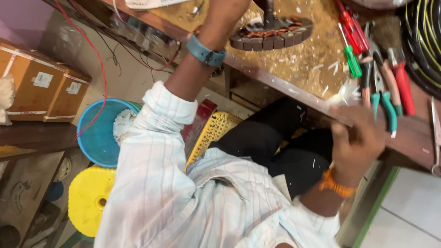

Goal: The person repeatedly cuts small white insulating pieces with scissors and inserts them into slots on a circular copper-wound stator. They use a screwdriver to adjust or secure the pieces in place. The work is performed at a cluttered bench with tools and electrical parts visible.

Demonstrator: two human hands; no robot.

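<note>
Item one, my right hand [356,142], lower right of centre: fingers curled shut at the front edge of the workbench [416,136], blurred, gripping something thin that I cannot make out; an orange thread band [336,184] sits on the wrist. Item two, my left hand: out of sight past the top edge, so I cannot tell whether it is open or closed; only the forearm shows, with a blue-grey watch strap [205,51] and a rolled white striped sleeve [168,104]. The arm reaches toward item three, a round motor stator [271,33] with copper windings, lying at top centre on the bench amid yellowish insulation scraps and sawdust. Item four, just above the right hand: teal-handled pliers [385,106], beside them a red-handled tool [402,86], and further up a green-handled screwdriver [351,58] and red-handled screwdrivers [351,29]. Item five, right edge: steel scissors [438,138] lying flat, with coiled black cable [430,33] striped in yellow above them. Item six, below the bench at centre: a yellow plastic crate [213,131]. Item seven, left: a blue bucket [99,135] holding white material, a yellow stool [88,194] beneath it in the frame, and two brown cardboard boxes [38,84] on a shelf at upper left, with a red wire [98,60] trailing past them.
</note>
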